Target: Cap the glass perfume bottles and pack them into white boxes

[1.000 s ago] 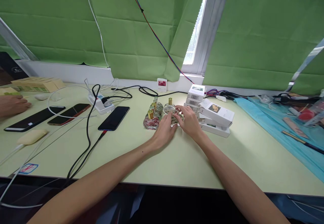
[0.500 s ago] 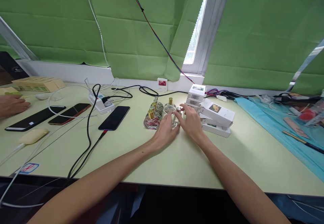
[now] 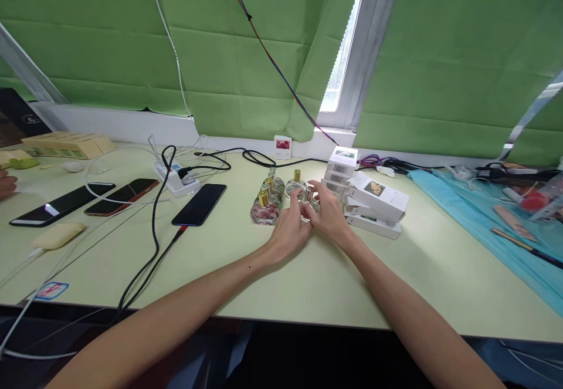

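Observation:
A clear glass perfume bottle [image 3: 309,205] stands on the table between my two hands, its neck pointing up. My left hand [image 3: 288,229] is closed round its left side, and my right hand [image 3: 329,216] grips it from the right, fingertips near the neck. Part of the glass is hidden by my fingers. Just behind is another perfume bottle [image 3: 295,186] with a gold neck. To the left, several more perfume bottles [image 3: 265,212] with gold necks form a row. White boxes [image 3: 379,194] lie and stand stacked beyond my right hand.
A black phone [image 3: 199,205], a power strip [image 3: 178,185] and cables lie to the left, with more phones [image 3: 121,196] beyond. Another person's hand [image 3: 6,183] shows at the far left. Blue plastic sheeting [image 3: 466,213] covers the right side. A small white box [image 3: 282,147] stands behind.
My fingers have shifted slightly round the perfume bottle, and more of its glass shows between them. The other person's hand has drawn back toward the left edge.

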Demonstrator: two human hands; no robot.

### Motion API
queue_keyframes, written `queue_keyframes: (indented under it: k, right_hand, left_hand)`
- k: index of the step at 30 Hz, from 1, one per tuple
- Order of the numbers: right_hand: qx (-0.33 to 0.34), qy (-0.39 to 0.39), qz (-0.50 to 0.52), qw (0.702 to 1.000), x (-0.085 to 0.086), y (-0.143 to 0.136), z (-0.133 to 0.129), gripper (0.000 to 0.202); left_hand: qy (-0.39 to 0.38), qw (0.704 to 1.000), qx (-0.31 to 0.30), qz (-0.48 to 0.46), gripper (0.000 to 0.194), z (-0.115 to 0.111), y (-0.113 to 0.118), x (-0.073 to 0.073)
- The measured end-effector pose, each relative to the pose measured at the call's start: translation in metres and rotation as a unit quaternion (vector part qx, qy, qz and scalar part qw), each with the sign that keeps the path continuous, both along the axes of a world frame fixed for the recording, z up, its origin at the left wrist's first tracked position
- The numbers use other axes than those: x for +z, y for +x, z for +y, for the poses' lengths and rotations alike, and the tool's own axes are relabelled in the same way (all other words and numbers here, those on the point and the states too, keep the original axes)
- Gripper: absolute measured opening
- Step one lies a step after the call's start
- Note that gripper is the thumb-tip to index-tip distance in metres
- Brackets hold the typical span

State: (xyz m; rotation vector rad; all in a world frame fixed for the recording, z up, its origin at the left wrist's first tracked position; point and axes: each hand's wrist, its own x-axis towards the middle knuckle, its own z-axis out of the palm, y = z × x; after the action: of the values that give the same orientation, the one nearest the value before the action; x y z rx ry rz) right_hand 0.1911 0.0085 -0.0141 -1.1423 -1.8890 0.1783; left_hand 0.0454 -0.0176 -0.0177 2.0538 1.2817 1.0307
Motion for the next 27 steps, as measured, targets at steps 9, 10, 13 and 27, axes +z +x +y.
queue_keyframes:
  k: [9, 10, 13, 27]
  right_hand:
    - [0.044, -0.002, 0.027, 0.999, -0.0033, -0.0001, 0.0030, 0.054]
    - [0.045, -0.002, 0.027, 0.999, -0.0038, 0.0001, 0.0035, 0.054]
    - [0.042, 0.000, 0.027, 0.999, -0.0045, 0.0004, 0.0040, 0.058]
    - [-0.029, -0.069, 0.000, 0.997, -0.0056, 0.0001, 0.0015, 0.060]
  left_hand:
    - [0.001, 1.000, 0.005, 0.012, 0.075, -0.0001, 0.0001, -0.0004]
    - [0.002, 1.000, 0.008, 0.014, 0.076, 0.0001, 0.0002, -0.0006]
    - [0.005, 1.000, 0.010, 0.014, 0.077, 0.0006, 0.0001, -0.0008]
    - [0.011, 1.000, 0.001, -0.009, 0.074, 0.0060, -0.0021, -0.0057]
